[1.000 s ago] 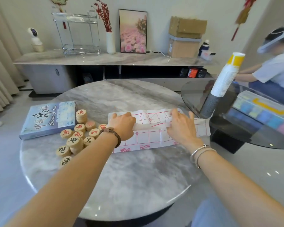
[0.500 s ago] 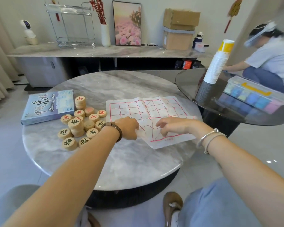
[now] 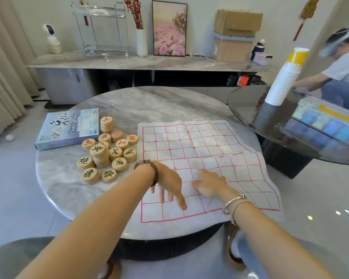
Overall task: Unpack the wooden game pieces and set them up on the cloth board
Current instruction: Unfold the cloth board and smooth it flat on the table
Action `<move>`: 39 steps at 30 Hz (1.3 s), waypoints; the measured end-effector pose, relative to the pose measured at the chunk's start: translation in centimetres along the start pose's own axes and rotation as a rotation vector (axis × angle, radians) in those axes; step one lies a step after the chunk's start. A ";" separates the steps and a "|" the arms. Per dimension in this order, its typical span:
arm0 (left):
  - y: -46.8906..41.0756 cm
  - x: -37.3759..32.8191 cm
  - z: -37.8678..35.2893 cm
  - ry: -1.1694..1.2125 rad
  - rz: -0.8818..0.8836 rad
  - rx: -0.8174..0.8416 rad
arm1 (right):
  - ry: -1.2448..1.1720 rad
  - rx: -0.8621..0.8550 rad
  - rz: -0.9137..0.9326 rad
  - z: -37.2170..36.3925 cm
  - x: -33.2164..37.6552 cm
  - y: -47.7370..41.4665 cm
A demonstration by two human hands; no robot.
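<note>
White cloth board with its red grid [image 3: 189,146] lies spread flat on the round grey marble table [image 3: 149,105], and both palms press on its near half: left hand [image 3: 167,184] fingers splayed, right hand [image 3: 212,183] flat, neither holding anything. Round wooden game pieces [image 3: 107,154] sit clustered left of the cloth, beside the blue game box [image 3: 69,127].

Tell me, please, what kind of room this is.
Probably a home living room. A round marble coffee table stands before a low marble sideboard bearing a framed flower picture and a white vase; curtains hang at left.
</note>
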State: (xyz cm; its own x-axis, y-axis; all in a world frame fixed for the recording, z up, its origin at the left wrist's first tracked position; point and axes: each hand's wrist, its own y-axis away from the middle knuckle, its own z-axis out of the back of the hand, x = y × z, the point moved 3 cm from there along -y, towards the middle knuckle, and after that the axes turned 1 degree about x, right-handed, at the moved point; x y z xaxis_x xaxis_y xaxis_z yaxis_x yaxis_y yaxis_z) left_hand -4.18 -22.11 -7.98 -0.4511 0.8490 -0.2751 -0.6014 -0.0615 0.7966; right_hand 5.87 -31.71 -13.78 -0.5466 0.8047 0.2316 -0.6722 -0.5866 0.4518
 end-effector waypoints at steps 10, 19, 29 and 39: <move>-6.9 3.8 -0.1 0.033 0.146 -0.597 | 0.036 -0.141 0.027 -1.1 -2.0 -3.1; -10.8 5.3 1.5 0.037 0.169 -0.594 | 0.100 -0.286 -0.022 -0.5 -2.4 -6.0; -13.5 7.4 4.6 -0.088 0.284 -0.640 | 0.054 -0.194 0.033 0.3 0.4 -12.5; -14.1 9.3 6.8 -0.105 0.263 -0.726 | 0.076 -0.187 0.000 1.0 1.5 -15.0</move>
State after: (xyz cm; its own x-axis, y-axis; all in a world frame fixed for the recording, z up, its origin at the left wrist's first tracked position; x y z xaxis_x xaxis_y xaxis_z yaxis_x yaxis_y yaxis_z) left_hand 4.61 -9.74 -18.11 -0.5954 0.8022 -0.0445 -0.7809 -0.5648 0.2668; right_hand 15.67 -21.61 -19.37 -0.5783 0.7995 0.1624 -0.7493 -0.5992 0.2818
